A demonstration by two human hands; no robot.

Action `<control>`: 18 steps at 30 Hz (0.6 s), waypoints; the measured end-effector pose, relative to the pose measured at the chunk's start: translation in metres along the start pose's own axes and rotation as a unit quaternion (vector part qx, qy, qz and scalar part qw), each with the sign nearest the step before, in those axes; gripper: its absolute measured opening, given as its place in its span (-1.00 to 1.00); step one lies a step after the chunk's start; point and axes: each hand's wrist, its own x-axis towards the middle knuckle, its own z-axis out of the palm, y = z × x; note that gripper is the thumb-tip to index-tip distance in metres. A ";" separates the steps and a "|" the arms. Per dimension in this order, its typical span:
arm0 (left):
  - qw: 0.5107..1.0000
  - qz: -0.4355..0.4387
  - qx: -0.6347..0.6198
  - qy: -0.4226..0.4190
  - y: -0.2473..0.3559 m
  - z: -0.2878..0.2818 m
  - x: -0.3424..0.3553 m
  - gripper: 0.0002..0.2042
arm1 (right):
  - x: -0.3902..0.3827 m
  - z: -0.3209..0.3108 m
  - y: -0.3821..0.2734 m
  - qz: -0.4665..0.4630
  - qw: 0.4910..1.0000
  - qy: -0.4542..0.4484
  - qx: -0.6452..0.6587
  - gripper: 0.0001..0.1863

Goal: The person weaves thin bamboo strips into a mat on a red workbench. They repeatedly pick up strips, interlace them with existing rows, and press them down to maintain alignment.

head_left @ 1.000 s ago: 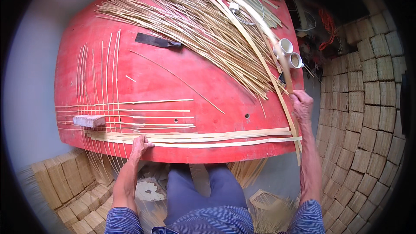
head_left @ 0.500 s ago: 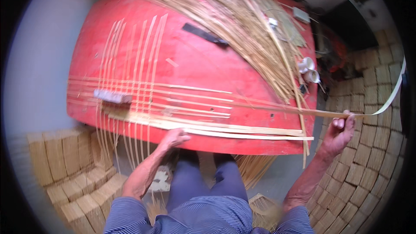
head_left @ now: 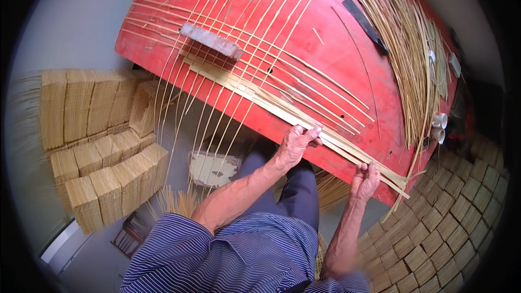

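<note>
Strips: wide flat pale bamboo strips lie bundled along the near edge of the red wooden table.
Left hand: left hand presses flat on the strips, fingers extended.
Right hand: right hand pinches the strips' end near the table corner.
Weight: grey rectangular brick rests on crossed thin slivers.
Beyond: loose heap of thin bamboo slivers; stacked woven mats on the floor.

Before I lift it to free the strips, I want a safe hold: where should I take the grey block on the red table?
Take the grey block across its narrow width near the middle, from above. It lies long and flat on the crossed bamboo strips, so its long sides are free to pinch.
</note>
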 end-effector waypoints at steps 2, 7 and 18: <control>0.999 0.009 0.027 0.033 -0.003 -0.013 0.001 -0.74 | -0.003 0.003 0.014 0.077 0.997 0.012 0.010 -0.87; 0.989 0.025 0.082 0.119 -0.008 -0.033 -0.001 -0.76 | -0.019 0.024 0.008 0.228 0.896 -0.131 -0.358 -0.85; 0.974 0.040 0.089 0.207 -0.025 -0.047 -0.015 -0.69 | 0.040 0.145 0.070 0.153 0.614 -0.552 -0.543 -0.79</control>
